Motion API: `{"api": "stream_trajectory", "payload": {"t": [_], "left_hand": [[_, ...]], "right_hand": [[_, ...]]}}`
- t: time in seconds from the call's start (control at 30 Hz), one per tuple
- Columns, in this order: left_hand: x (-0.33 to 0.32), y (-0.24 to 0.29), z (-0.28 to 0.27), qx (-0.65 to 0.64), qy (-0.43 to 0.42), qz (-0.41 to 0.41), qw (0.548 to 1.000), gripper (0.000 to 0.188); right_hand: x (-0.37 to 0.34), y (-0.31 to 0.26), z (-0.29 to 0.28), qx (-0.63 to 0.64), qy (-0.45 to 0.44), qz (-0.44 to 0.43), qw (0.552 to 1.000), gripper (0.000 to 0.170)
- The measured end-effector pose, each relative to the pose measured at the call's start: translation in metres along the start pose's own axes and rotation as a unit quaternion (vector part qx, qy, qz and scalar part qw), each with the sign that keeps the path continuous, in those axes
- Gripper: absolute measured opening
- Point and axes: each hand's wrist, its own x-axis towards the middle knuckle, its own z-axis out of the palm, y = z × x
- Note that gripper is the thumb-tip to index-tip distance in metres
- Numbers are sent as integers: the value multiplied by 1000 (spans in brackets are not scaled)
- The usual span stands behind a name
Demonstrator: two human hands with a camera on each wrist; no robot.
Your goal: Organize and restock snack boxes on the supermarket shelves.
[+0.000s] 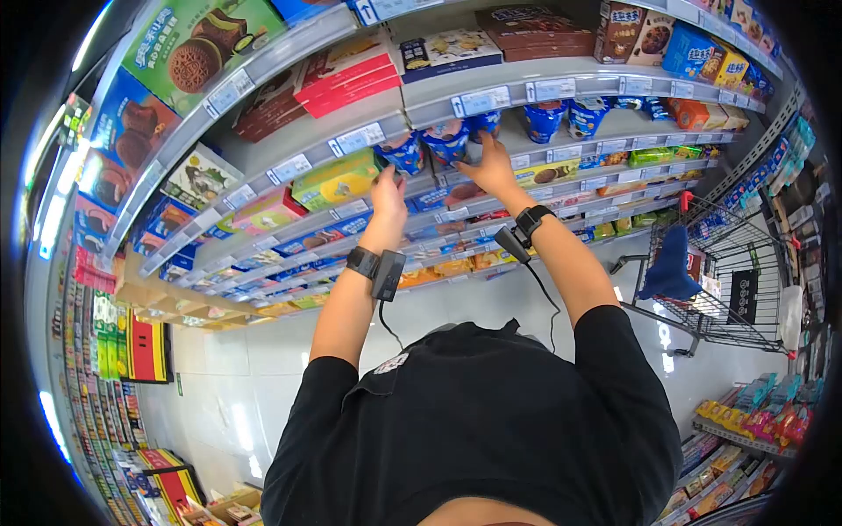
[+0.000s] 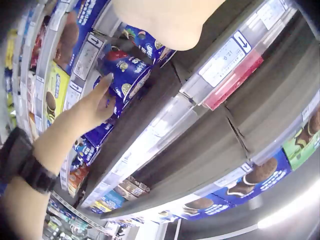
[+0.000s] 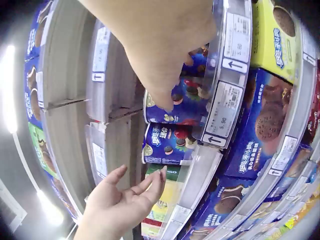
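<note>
A row of blue snack cups with cookie pictures stands on a middle shelf. In the head view my right hand [image 1: 493,168] is at the middle cup [image 1: 445,142], and in the right wrist view its thumb lies across that cup [image 3: 187,97]. Its fingers reach round the far side, partly hidden. My left hand [image 1: 388,200] is beneath the leftmost cup [image 1: 401,154]. In the right wrist view this left hand [image 3: 122,202] has loosely bent fingers, palm turned up, fingertips close to the lower edge of the end cup [image 3: 167,143].
Yellow-green cookie boxes [image 1: 338,180] sit left of the cups. More blue cups [image 1: 544,121] stand to the right. The shelf edge with price tags [image 1: 481,101] runs over the cups. A shopping cart [image 1: 728,280] stands on the floor at the right.
</note>
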Motion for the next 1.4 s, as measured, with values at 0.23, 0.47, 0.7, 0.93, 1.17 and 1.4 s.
{"api": "stream_trajectory", "payload": {"t": [0.23,0.47,0.7,0.93,1.17,1.4], "left_hand": [[20,9,14,-42,9,-186,982,45],[27,25,32,-46,-28,-258,965,41],[36,17,36,-40,-103,-210,971,24],[39,17,42,10,-131,-199,971,38],[39,19,42,32,-138,-181,973,41],[31,22,46,-9,-90,-195,977,35]], "right_hand": [[11,-22,34,-47,50,76,995,80],[14,-21,44,-70,63,109,990,78],[16,-13,37,-82,64,117,988,91],[20,1,22,-76,35,140,987,85],[22,0,12,-74,-9,128,989,80],[40,33,-14,-88,-195,196,957,61]]}}
